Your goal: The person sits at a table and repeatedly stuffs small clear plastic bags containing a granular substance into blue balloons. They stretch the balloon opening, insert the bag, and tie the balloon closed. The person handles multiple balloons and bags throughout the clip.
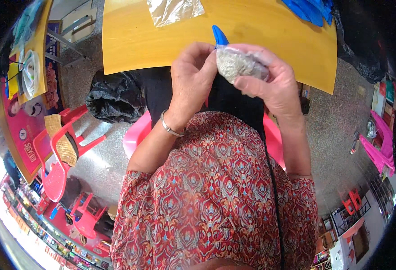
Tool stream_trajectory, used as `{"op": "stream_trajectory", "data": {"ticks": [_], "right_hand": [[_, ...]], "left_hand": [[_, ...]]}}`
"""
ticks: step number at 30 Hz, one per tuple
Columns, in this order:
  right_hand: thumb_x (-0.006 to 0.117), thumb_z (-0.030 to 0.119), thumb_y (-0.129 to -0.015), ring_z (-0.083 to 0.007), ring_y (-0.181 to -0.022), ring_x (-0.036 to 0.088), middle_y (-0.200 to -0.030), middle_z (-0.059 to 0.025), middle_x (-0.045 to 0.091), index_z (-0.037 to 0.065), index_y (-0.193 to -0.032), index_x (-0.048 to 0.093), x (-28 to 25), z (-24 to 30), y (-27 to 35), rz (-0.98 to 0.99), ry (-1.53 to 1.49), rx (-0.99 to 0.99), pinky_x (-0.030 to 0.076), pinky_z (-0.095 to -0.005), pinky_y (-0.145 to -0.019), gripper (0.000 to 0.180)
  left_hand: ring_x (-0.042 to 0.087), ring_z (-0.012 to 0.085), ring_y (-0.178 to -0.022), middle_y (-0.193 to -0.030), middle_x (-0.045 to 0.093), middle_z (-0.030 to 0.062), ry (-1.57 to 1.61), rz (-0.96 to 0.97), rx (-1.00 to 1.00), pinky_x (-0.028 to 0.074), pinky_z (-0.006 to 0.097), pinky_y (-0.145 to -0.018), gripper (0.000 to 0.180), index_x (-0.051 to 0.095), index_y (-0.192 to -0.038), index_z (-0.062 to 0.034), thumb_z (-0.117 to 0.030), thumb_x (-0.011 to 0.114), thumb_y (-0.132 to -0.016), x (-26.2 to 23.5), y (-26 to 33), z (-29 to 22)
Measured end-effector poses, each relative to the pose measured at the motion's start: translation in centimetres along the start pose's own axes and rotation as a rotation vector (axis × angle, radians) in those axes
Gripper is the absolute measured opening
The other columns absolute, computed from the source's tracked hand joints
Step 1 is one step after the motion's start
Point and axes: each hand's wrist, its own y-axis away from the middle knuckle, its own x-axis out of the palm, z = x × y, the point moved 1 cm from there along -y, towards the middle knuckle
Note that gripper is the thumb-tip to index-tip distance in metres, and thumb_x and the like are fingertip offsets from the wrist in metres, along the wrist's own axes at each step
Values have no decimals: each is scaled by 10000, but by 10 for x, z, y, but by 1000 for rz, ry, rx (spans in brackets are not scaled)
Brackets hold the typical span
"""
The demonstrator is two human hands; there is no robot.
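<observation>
My right hand [272, 83] grips a small clear plastic bag [238, 63] filled with pale grainy bits. My left hand [191, 76] pinches the bag's upper left end with its fingertips; a metal bangle sits on that wrist. Both hands hover just in front of the near edge of a yellow table [135, 40]. A blue pointed object [219, 36] pokes up behind the bag, and whether either hand holds it is hidden.
An empty clear plastic bag [173, 11] lies at the table's far edge, blue plastic [310, 9] at its far right. A black bag [114, 96] sits on the floor to the left, beside red plastic chairs [60, 148]. I sit on a pink seat [137, 130].
</observation>
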Motion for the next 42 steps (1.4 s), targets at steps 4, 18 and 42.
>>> {"op": "stream_trajectory", "data": {"ticks": [4,18,42], "right_hand": [[723,59,-771,-97,-826,605,-940,-16,651,40,-1049,661,6,-13,0,-107,237,-66,484,-232,-746,285],[671,6,-773,-112,-836,612,-925,-44,657,27,-962,675,0,-5,5,-199,292,-174,476,-236,-759,190],[706,-43,-659,-248,-725,627,-845,-77,622,111,-998,650,1,6,7,-298,699,-636,503,-310,-622,376]], "left_hand": [[564,53,-700,-765,625,8,-16,45,26,466,211,-633,115,603,-895,23,-84,634,-865,-2,5,-2],[594,174,-679,-767,587,85,-381,276,213,474,276,-645,83,573,-874,-4,-38,618,-814,-4,7,-15],[535,129,-708,-812,571,66,-182,157,353,436,248,-641,76,567,-846,13,28,628,-803,14,19,-11]]}}
